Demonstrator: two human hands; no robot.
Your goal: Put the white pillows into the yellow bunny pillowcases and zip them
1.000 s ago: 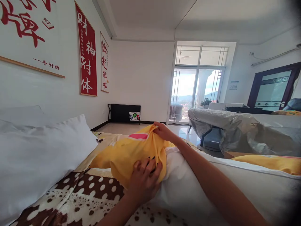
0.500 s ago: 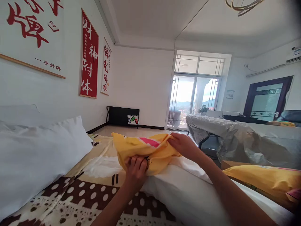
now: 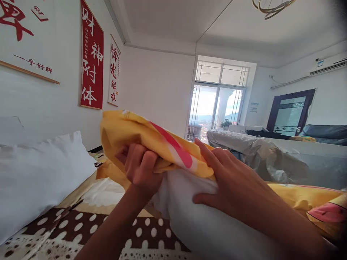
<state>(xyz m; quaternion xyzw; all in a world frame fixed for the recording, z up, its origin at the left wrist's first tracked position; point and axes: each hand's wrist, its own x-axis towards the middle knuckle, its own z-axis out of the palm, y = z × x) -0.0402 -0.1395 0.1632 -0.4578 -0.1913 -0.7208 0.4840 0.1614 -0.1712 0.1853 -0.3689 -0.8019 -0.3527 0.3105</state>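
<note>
A yellow pillowcase (image 3: pixel 130 126) with a pink and white stripe is bunched over the far end of a white pillow (image 3: pixel 195 216). My left hand (image 3: pixel 142 168) is closed in a fist around the gathered case, near its opening. On the other side, my right hand (image 3: pixel 230 177) lies against the case and pillow with its thumb spread well away from its fingers. The thumb rests by the bare white pillow while the index finger reaches along the yellow cloth. Some of its other fingertips are hidden. Most of the pillow sticks out of the case toward me.
Beneath is a brown and cream patterned bedspread (image 3: pixel 146 231). Another white pillow (image 3: pixel 48 177) lies at left by the wall. A yellow and pink pillow (image 3: pixel 311 198) is at right. Farther back stand plastic-covered furniture (image 3: pixel 260 151) and a sliding glass door (image 3: pixel 217 108).
Both hands have come nearer and the pillowcase has risen, its left end lifted higher. My right hand has gone from pinching the case's corner to lying spread along its side. The view has turned slightly right.
</note>
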